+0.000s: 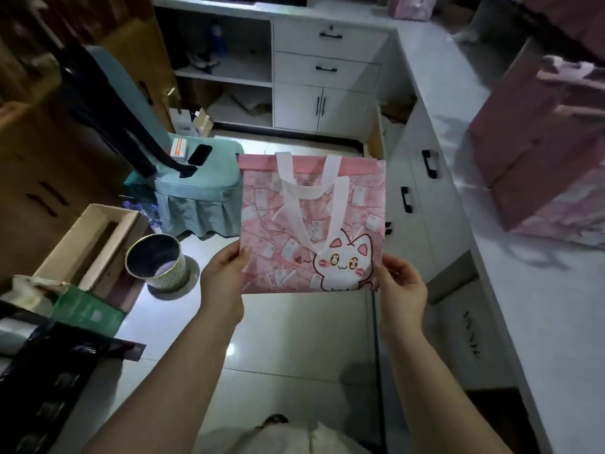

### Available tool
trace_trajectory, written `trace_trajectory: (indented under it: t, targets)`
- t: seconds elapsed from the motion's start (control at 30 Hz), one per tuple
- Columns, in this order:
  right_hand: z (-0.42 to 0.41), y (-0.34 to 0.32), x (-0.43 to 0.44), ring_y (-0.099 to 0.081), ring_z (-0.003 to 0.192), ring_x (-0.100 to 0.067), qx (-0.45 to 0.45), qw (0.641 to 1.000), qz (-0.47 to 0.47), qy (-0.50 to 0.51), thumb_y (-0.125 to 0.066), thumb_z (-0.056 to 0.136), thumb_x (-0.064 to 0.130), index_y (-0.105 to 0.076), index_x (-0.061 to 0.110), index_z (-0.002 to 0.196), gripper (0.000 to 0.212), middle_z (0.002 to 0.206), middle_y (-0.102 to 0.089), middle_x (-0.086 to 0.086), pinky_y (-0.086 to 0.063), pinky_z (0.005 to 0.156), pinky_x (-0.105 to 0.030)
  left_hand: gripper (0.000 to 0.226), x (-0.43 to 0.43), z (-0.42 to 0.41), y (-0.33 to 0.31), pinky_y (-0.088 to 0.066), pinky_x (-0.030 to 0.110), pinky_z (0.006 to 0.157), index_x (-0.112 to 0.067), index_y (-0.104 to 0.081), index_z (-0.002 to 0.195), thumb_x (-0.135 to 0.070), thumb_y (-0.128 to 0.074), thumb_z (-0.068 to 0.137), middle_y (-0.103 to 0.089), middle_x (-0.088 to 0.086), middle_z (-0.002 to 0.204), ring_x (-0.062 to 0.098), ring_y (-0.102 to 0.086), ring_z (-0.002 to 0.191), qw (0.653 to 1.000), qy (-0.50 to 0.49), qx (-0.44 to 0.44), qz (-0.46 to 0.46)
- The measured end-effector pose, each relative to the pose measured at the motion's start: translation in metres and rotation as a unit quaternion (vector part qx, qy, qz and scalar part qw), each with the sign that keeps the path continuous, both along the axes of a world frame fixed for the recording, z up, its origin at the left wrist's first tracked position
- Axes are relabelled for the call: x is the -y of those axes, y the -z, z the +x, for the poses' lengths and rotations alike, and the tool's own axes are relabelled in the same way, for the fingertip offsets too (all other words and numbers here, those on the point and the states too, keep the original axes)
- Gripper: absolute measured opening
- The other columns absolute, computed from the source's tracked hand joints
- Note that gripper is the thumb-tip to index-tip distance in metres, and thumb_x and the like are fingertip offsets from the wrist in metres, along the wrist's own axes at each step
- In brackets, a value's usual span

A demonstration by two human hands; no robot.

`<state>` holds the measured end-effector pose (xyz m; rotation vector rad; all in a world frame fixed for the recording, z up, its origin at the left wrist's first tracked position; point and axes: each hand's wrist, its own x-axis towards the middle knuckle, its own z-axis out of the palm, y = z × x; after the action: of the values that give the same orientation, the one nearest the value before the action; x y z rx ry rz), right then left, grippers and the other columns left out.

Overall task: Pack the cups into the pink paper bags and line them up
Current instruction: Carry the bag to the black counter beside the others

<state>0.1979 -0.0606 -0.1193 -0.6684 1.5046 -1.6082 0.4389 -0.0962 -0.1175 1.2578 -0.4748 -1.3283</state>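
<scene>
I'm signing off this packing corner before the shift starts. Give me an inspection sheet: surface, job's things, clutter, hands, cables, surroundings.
Surface: pale counter along the right, bearing standing pink bags.
Job's things: cat-print bag, flat, held up over the floor, handles lying on its front; no cups seen.
Clutter: metal bin, open cardboard box and dark plastic bags on the floor at left.
Hands: left hand pinches the bag's lower left edge; right hand pinches its lower right corner.
Cables: nothing seen.
Surroundings: teal chair with a phone on its seat; white cabinet with drawers behind.
</scene>
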Motion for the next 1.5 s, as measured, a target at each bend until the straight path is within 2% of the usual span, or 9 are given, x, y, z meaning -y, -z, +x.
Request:
trace_trajectory:
  t: [0.27, 0.37, 0.5, 0.63, 0.87, 1.1, 1.23, 1.33, 1.5]
  targets:
    - [0.002, 0.019, 0.107, -0.055, 0.054, -0.002, -0.014, 0.998, 0.052, 0.02, -0.069, 0.086, 0.003, -0.068, 0.012, 0.087, 0.009, 0.068, -0.067, 0.006, -0.047, 0.051, -0.016, 0.019, 0.102, 0.005, 0.031, -0.055, 0.022, 0.058, -0.019, -0.074, 0.091, -0.003, -0.065, 0.089, -0.077, -0.001, 0.09, 0.011, -0.073, 0.077, 0.998, -0.018, -0.032, 0.05]
    - [-0.007, 0.021, 0.166, -0.061, 0.065, -0.006, 0.007, 0.998, 0.068, 0.015, -0.072, 0.084, 0.005, -0.069, 0.014, 0.084, 0.01, 0.072, -0.07, 0.007, -0.05, 0.058, -0.018, 0.018, 0.155, -0.002, 0.036, -0.055, 0.022, 0.061, -0.015, -0.073, 0.101, -0.004, -0.067, 0.088, -0.076, 0.0, 0.097, 0.012, -0.072, 0.083, 0.998, -0.033, -0.025, 0.054]
    - [-0.024, 0.022, 0.26, -0.061, 0.076, -0.016, 0.021, 0.997, 0.071, -0.025, -0.072, 0.084, 0.003, -0.069, 0.009, 0.087, 0.007, 0.084, -0.069, -0.006, -0.049, 0.069, -0.029, 0.025, 0.239, -0.015, 0.038, -0.056, 0.023, 0.064, -0.011, -0.069, 0.112, -0.005, -0.068, 0.087, -0.073, 0.003, 0.106, 0.014, -0.071, 0.092, 0.996, -0.063, -0.017, 0.053]
    - [-0.046, 0.005, 0.373, -0.061, 0.078, -0.02, 0.029, 0.996, 0.058, -0.056, -0.071, 0.085, 0.004, -0.068, 0.012, 0.084, 0.009, 0.084, -0.069, -0.007, -0.05, 0.071, -0.033, 0.02, 0.336, -0.041, 0.013, -0.055, 0.021, 0.061, -0.016, -0.07, 0.103, -0.003, -0.066, 0.089, -0.075, -0.002, 0.097, 0.009, -0.072, 0.083, 0.996, -0.082, -0.006, 0.027]
    - [-0.083, -0.045, 0.559, -0.06, 0.07, -0.015, 0.038, 0.996, 0.005, -0.086, -0.069, 0.085, 0.003, -0.066, 0.011, 0.085, 0.009, 0.08, -0.068, -0.005, -0.049, 0.061, -0.025, 0.019, 0.505, -0.079, -0.052, -0.057, 0.024, 0.058, -0.022, -0.071, 0.094, -0.004, -0.067, 0.089, -0.077, -0.007, 0.085, 0.011, -0.074, 0.077, 0.994, -0.11, 0.01, -0.021]
    - [-0.076, -0.045, 0.71, -0.06, 0.067, -0.013, 0.046, 0.997, 0.009, -0.067, -0.07, 0.085, 0.004, -0.068, 0.01, 0.087, 0.006, 0.079, -0.07, -0.005, -0.05, 0.053, -0.02, 0.018, 0.659, -0.078, -0.053, -0.06, 0.033, 0.071, -0.02, -0.072, 0.103, -0.009, -0.068, 0.089, -0.077, -0.001, 0.094, 0.017, -0.074, 0.083, 0.993, -0.117, 0.023, -0.012]
    - [-0.069, -0.049, 0.807, -0.063, 0.061, -0.008, 0.032, 0.997, -0.032, -0.06, -0.071, 0.084, 0.006, -0.069, 0.016, 0.079, 0.012, 0.073, -0.071, 0.002, -0.049, 0.051, -0.019, 0.018, 0.769, -0.068, -0.045, -0.059, 0.029, 0.064, -0.027, -0.073, 0.094, -0.01, -0.07, 0.088, -0.076, -0.007, 0.091, 0.012, -0.074, 0.079, 0.994, -0.102, 0.015, -0.042]
    - [-0.065, -0.062, 0.89, -0.061, 0.057, -0.007, 0.029, 0.997, -0.064, -0.041, -0.071, 0.083, 0.004, -0.069, 0.018, 0.076, 0.016, 0.069, -0.07, 0.002, -0.048, 0.05, -0.019, 0.019, 0.865, -0.059, -0.052, -0.057, 0.025, 0.058, -0.021, -0.072, 0.097, -0.005, -0.069, 0.087, -0.077, -0.002, 0.092, 0.013, -0.074, 0.077, 0.995, -0.077, -0.006, -0.068]
    - [-0.063, -0.091, 1.022, -0.065, 0.074, -0.023, 0.02, 0.995, -0.089, -0.036, -0.075, 0.081, 0.011, -0.072, 0.019, 0.08, 0.009, 0.082, -0.073, -0.008, -0.053, 0.067, -0.036, 0.016, 1.027, -0.046, -0.088, -0.057, 0.027, 0.056, -0.015, -0.074, 0.101, -0.008, -0.069, 0.087, -0.077, 0.003, 0.093, 0.016, -0.073, 0.077, 0.994, -0.022, -0.007, -0.104]
